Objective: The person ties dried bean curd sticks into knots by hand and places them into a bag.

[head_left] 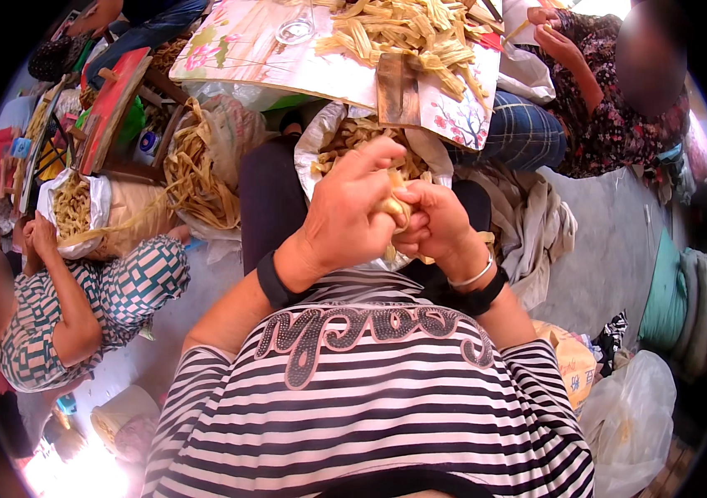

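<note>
Above a white sack [307, 158] between my knees, both my hands are closed on a yellow tofu-skin strip [399, 207], bent into a loop or knot. My left hand [343, 207] grips it with curled fingers, the index finger raised. From the other side, my right hand [441, 214] pinches it between thumb and fingers. Part of the strip is hidden by my fingers. Short knotted yellow pieces [360, 133] fill the sack below.
A floral-patterned table [254, 54] ahead bears heaped yellow strips [407, 33], a wooden board [397, 91] and a small round clear dish [294, 31]. Long strips [197, 166] hang from a bag at left. Co-workers sit left [71, 319] and right [590, 75]; a plastic bag [631, 423] lies lower right.
</note>
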Demonstrator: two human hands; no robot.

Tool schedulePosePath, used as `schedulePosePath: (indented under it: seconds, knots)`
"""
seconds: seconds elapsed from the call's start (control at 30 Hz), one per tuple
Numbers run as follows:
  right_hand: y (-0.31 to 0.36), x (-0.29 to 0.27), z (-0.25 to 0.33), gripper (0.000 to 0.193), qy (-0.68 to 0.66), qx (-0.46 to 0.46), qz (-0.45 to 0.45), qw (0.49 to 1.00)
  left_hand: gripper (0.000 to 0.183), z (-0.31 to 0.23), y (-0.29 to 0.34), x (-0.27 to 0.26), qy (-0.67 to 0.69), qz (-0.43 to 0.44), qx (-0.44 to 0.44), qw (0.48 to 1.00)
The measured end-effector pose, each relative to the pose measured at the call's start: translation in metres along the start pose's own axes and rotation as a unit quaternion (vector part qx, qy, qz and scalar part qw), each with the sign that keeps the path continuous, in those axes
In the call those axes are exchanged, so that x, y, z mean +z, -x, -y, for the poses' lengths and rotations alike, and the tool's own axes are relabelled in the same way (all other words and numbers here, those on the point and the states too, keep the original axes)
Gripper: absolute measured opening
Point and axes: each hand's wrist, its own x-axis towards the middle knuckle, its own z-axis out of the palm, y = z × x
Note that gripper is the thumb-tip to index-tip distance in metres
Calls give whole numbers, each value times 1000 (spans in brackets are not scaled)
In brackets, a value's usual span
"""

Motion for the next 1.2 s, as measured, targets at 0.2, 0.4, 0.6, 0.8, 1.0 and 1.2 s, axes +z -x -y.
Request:
schedulePosePath:
  seconds: [0.2,0.4,0.6,0.8,1.0,1.2]
  knots:
    - [10,15,2,12,151,-4,-72,986,8,6,7,-3,-24,56,-75,995]
    - [18,19,-14,13,498,-284,-192,797,10,14,8,2,183,73,-319,927]
    - [29,-2,0,20,54,-83,29,995,4,-8,-3,1,40,29,-203,978]
    - [22,13,-7,17,100,-203,-84,970,13,-15,-7,-6,41,62,-147,986]
    - [19,16,-13,26,291,-246,-167,909,25,1,-3,-5,249,141,-301,910]
    - [37,30,2,19,535,-276,-174,779,22,4,0,-30,563,130,-423,698]
